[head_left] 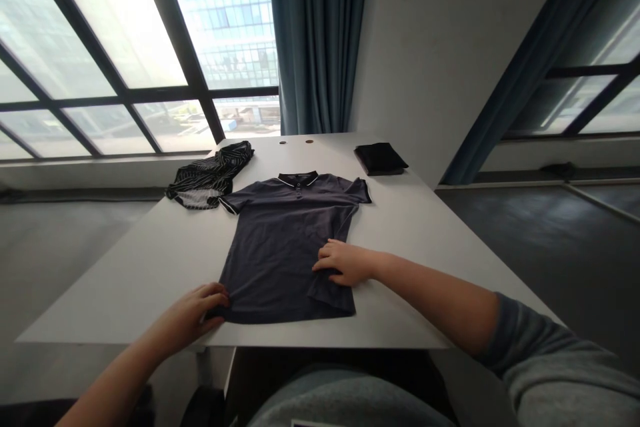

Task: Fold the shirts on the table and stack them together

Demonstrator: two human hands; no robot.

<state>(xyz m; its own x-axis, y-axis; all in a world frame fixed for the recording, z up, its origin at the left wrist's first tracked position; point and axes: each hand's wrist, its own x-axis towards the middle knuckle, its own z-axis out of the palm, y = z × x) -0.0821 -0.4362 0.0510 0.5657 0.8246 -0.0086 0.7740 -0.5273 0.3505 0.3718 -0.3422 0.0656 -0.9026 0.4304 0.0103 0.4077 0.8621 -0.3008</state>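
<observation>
A dark grey polo shirt [280,247] lies front side up on the white table, its black collar at the far end and its hem toward me. My left hand [200,310] is closed on the hem's left corner, thumb below and fingers above the cloth. On the shirt's right side, my right hand [346,263] has its fingers curled and closed on the fabric, above the right hem corner. Near that hand the cloth is rumpled, with a fold along the side. Both short sleeves, with black and white trim, are spread outward.
A black-and-white patterned garment [213,173] lies loosely at the far left of the white table [135,280]. Folded black cloth [381,158] sits at the far right. Two small round table fittings [309,141] show near the back edge, before a blue curtain [320,40] and windows.
</observation>
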